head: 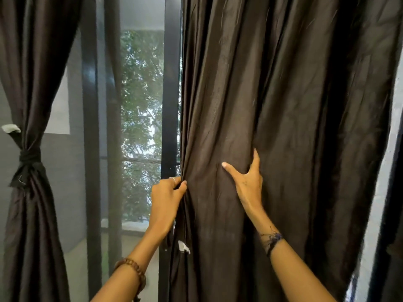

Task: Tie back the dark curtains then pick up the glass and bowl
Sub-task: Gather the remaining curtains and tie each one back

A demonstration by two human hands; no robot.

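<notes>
meanwhile both hands, left (166, 198) and right (248, 184), clutch the right curtain (294, 105) (white tag (183, 246) unreadable).

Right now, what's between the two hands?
Only dark folds of the right curtain: the left hand grips its edge, the right hand grasps farther across, seen in the head view.

L hand (166, 194) pinching, R hand (247, 182) gripping
</notes>
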